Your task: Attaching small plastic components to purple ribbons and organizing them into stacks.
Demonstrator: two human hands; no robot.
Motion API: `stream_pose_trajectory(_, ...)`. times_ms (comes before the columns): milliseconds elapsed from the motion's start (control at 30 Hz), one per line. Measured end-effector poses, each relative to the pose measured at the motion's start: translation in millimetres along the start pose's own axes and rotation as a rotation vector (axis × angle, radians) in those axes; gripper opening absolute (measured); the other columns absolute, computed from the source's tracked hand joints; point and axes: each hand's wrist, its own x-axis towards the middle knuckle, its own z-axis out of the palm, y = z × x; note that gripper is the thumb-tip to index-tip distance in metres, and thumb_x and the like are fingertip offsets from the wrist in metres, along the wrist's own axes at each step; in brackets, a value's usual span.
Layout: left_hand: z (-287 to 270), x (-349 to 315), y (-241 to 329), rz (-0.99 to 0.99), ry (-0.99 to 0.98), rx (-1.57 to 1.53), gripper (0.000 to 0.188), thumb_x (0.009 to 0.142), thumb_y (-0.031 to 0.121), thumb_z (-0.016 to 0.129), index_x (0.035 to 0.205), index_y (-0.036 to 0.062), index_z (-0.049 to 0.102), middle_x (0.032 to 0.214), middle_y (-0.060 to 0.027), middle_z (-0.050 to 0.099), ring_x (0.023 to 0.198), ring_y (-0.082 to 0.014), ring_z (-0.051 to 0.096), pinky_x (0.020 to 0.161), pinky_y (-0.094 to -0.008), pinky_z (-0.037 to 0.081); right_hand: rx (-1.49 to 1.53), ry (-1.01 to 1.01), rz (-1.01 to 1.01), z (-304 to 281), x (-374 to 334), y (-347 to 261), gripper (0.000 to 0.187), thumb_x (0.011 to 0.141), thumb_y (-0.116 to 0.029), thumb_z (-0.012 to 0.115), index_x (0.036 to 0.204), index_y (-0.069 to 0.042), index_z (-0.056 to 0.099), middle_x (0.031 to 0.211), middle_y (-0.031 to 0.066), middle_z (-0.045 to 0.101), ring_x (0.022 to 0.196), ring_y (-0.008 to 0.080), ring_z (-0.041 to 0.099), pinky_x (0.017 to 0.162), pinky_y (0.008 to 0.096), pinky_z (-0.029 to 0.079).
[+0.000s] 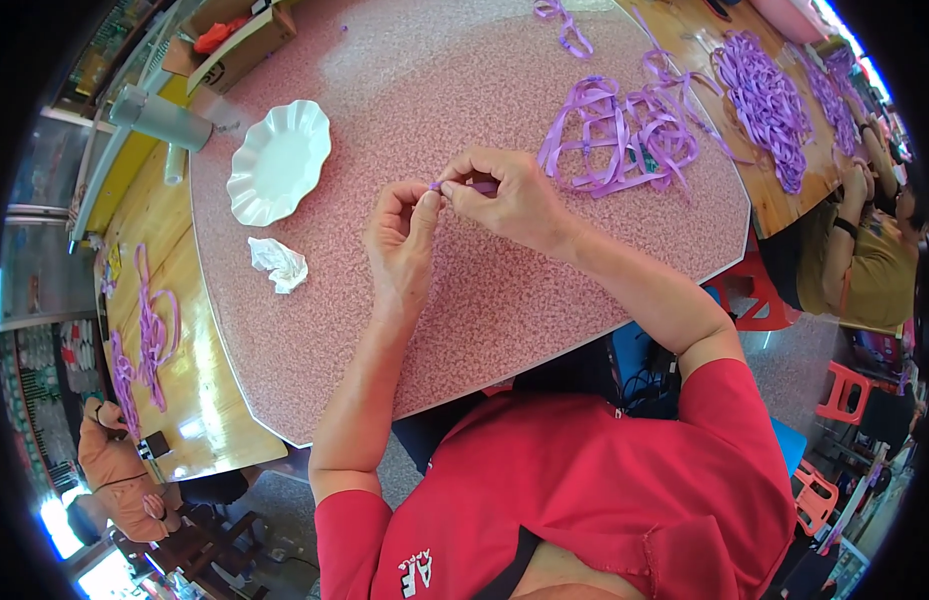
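Both my hands meet above the middle of the speckled pink tabletop (504, 310). Between the thumb and fingertips of my left hand (399, 240) is a small purple bit of ribbon. My right hand (509, 198) pinches the same purple ribbon (481, 187), and a short stretch of it shows inside the curl of its fingers. The fingertips nearly touch, so the exact spot where they grip is mostly hidden. To the right of my right hand lies a loose heap of purple ribbon (609, 135), looped and tangled on the table.
Left of my hands are a white scalloped dish (281, 163) and a crumpled white tissue (278, 265). A grey-green bottle (159, 117) and a cardboard box (242, 50) stand at the far left. More purple ribbon (764, 100) is piled on the right-hand wooden table. Other people sit on both sides.
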Motion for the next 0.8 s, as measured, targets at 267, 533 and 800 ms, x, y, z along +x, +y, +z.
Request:
stream_pose_trajectory(267,-0.2,2.2,-2.3,0.172,-0.013,0.133,0.012,0.096,0.012,0.066,0.104,0.0055,0.059,0.095,0.0029,0.055,0.085,-0.0044,0.05,0.073,-0.02,0.042,0.0,-0.013,0.122,-3.1,-0.1,0.2,0.011,0.09,-0.01,0.068,0.094,0.0,0.069,0.075,-0.0065,0.058,0.066,0.0003,0.046,0.054,0.0197,0.037)
stream_pose_trajectory(533,-0.3,1.4,2.2,0.038,-0.018,0.055,0.013,0.097,0.013,0.066,0.104,0.0061,0.058,0.092,0.0034,0.056,0.083,-0.0042,0.05,0.073,-0.0201,0.042,0.065,-0.048,0.116,-4.3,-0.9,-3.8,0.011,0.09,-0.01,0.067,0.097,-0.001,0.066,0.078,-0.0061,0.057,0.067,0.0006,0.045,0.056,0.0198,0.037)
stream_pose_trajectory(800,-5.9,3.5,1.1,0.229,-0.103,0.086,0.009,0.096,0.006,0.064,0.104,0.0042,0.059,0.106,-0.0005,0.053,0.091,-0.0071,0.05,0.08,-0.0221,0.042,0.026,-0.056,0.14,-3.4,0.1,-5.0,0.012,0.091,-0.01,0.066,0.098,-0.001,0.068,0.074,-0.0071,0.056,0.067,0.0004,0.045,0.055,0.0202,0.037)
